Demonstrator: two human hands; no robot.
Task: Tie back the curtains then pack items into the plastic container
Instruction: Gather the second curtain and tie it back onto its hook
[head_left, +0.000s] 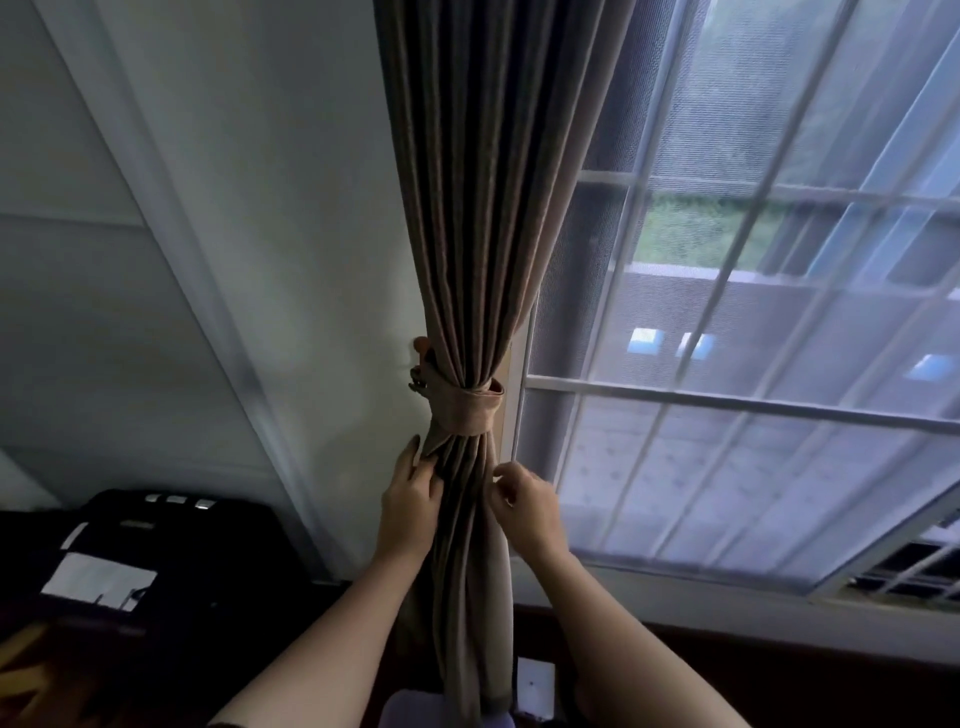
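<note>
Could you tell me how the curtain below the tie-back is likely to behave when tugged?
Probably floppy: the curtain hangs in soft folds and pinches in under the tie-back. Likely fairly heavy, as it falls straight. The right hand pinches its edge, so it should bunch easily.

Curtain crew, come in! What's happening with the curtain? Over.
Hands: left hand and right hand pinching curtain folds below tieback. Tieback already wrapped round curtain. Nothing in the way.
</note>
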